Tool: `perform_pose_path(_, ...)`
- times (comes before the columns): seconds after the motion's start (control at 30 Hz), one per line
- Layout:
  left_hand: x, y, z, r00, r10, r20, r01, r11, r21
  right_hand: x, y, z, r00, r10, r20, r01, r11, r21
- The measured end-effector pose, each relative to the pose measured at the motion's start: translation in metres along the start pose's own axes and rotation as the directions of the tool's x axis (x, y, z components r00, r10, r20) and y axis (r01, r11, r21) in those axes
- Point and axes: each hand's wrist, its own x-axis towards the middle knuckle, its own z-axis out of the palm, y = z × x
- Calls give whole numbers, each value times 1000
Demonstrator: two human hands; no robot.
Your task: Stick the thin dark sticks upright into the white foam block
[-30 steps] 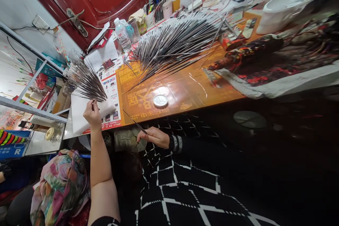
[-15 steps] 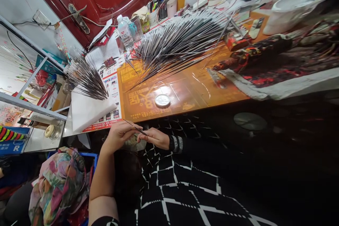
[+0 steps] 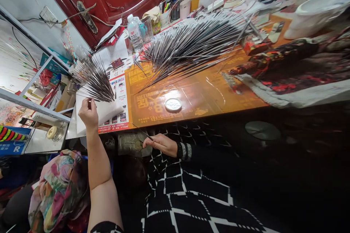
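Note:
My right hand (image 3: 162, 144) is closed over my lap, just off the table edge. It grips a thin dark tapered stick (image 3: 142, 131), whose fine tip points up and left. My left hand (image 3: 89, 113) is stretched out over the white foam block (image 3: 111, 112). Its fingers are pinched together, and what they hold, if anything, is too small to make out. Close beside them a fanned bunch of dark thin sticks (image 3: 100, 83) rests on the foam. A larger heap of similar sticks (image 3: 191, 45) covers the back of the orange tabletop (image 3: 153, 111).
A small round white-topped tin (image 3: 173, 105) sits near the table's front edge. Behind are a water bottle (image 3: 134, 32) and pen holders. To the right lie a paint-stained cloth (image 3: 262, 91) and a white bowl (image 3: 308, 18). A metal rack (image 3: 35, 103) stands at the left.
My left hand has left my right hand and the stick, moving up and left to the foam block. My right hand stays in place, still gripping the stick. The view has shifted slightly.

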Motion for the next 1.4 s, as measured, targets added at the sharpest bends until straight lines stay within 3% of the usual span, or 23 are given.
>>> perform_pose_path(0.17,-16,-17,22,998,-40,51,39,999,23,0,1,0,1000,-13,0,13,1000,3)
perform_pose_path(0.33,-19,-28,25,994,-75,74,71,996,56,0,0,2,1000,-21,-3,21,1000,1)
perform_pose_path(0.43,-23,-20,20,995,-85,55,78,990,120,0,-1,2,1000,-30,0,30,1000,2)
perform_pose_path(0.5,-35,-4,15,987,-92,134,79,992,97,1,0,2,1000,-30,5,30,1000,0)
perform_pose_path(0.57,-54,18,10,918,-62,392,102,991,-83,1,1,2,1000,-21,8,21,1000,-13)
perform_pose_path(0.63,-76,42,6,713,89,696,206,921,-330,1,2,2,1000,-7,9,7,1000,-22)
perform_pose_path(0.67,-86,53,4,615,182,767,255,875,-412,1,2,2,1000,-3,12,4,1000,-21)
perform_pose_path(0.7,-94,62,2,547,261,796,283,837,-469,1,2,3,1000,-5,16,5,1000,-16)
perform_pose_path(0.73,-99,70,1,510,321,798,285,813,-508,1,2,3,1000,-11,22,12,1000,-9)
perform_pose_path(1.0,-94,87,-9,458,484,746,119,798,-591,2,-1,3,998,-46,38,46,999,2)
perform_pose_path(1.07,-91,85,-15,484,474,736,89,810,-580,2,1,4,998,-42,36,43,999,-21)
perform_pose_path(1.1,-87,82,-19,530,434,728,81,829,-554,2,3,4,999,-35,34,36,999,-31)
perform_pose_path(1.17,-76,72,-24,711,276,646,70,887,-456,2,8,6,1000,-13,24,14,999,-42)
perform_pose_path(1.23,-59,57,-26,909,84,407,52,949,-312,3,12,8,1000,9,5,-9,999,-43)
perform_pose_path(1.27,-50,49,-25,967,27,255,35,971,-238,3,13,8,1000,17,-2,-17,999,-46)
perform_pose_path(1.33,-32,33,-18,999,12,34,-8,994,-111,3,15,9,1000,25,-4,-25,998,-57)
perform_pose_path(1.4,-20,20,-7,999,38,-21,-38,999,-30,4,16,10,1000,22,4,-21,998,-64)
